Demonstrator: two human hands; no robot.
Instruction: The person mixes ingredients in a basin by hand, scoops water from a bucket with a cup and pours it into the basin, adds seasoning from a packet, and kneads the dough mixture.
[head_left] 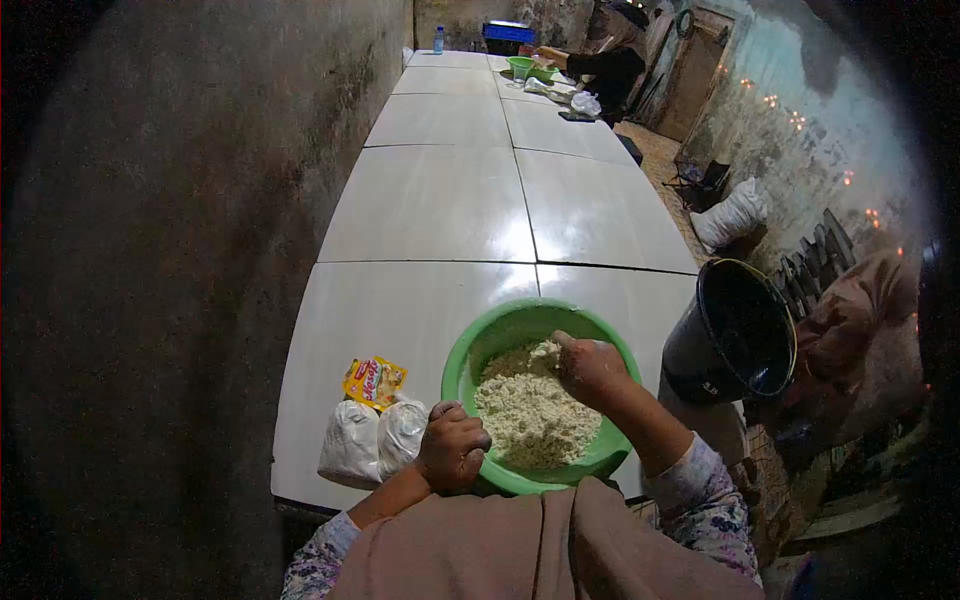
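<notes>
Crumbly mixture [535,420] in green bowl [520,318], at the counter's [420,200] five o'clock.
Left hand [455,447] pinches bowl's rim at eight; right hand [593,370] curls at two, its pinch unclear. Better to turn everything from the bottom.

glare whitens the tabletop [430,205] while dim edges bow into black.

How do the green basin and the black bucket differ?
The green basin looks wide and shallow; the black bucket looks deeper and narrower. The basin holds a pale, crumbly mixture; none shows in the bucket. The right hand reaches into the basin; no hand touches the bucket. Both are round and open-topped.
</notes>
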